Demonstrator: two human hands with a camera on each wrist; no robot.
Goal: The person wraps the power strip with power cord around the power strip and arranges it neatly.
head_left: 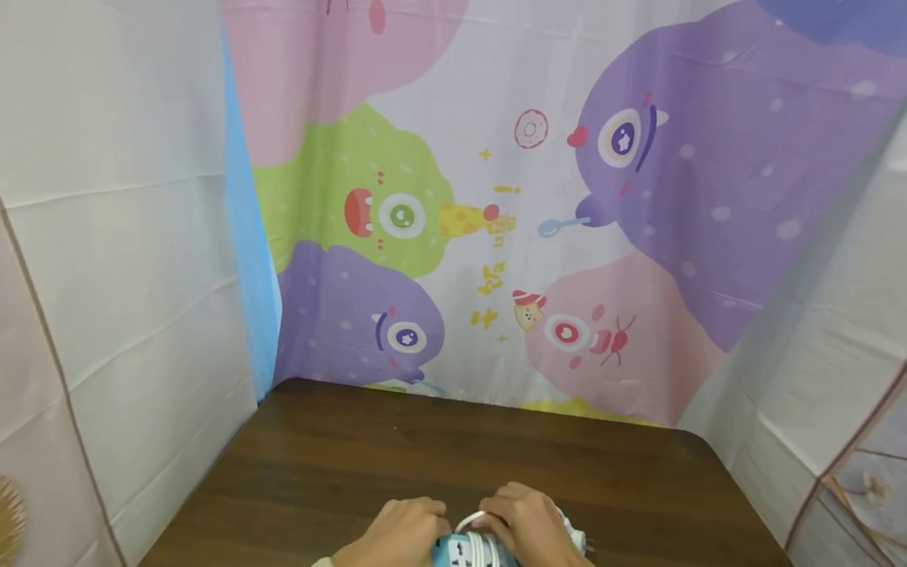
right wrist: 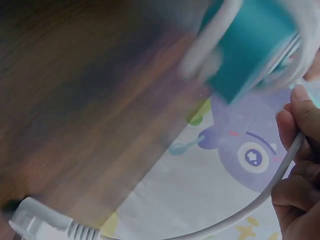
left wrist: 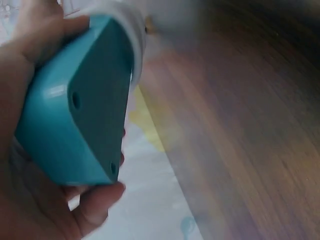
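A teal and white power strip (head_left: 460,551) is at the bottom of the head view, with its white cord (head_left: 484,549) wound round it. My left hand (head_left: 400,531) grips one end of the strip; in the left wrist view its fingers wrap the teal casing (left wrist: 52,130). My right hand (head_left: 531,528) pinches the loose white cord (right wrist: 270,190) between thumb and fingers. From there the cord runs down to a white plug (right wrist: 42,222), which hangs free in the right wrist view. The cord's windings look blurred in both wrist views.
A dark brown wooden table (head_left: 340,449) lies beneath the hands. Behind it hangs a curtain (head_left: 482,102) printed with cartoon monsters. Pale cloth panels (head_left: 142,276) stand at the left and right sides.
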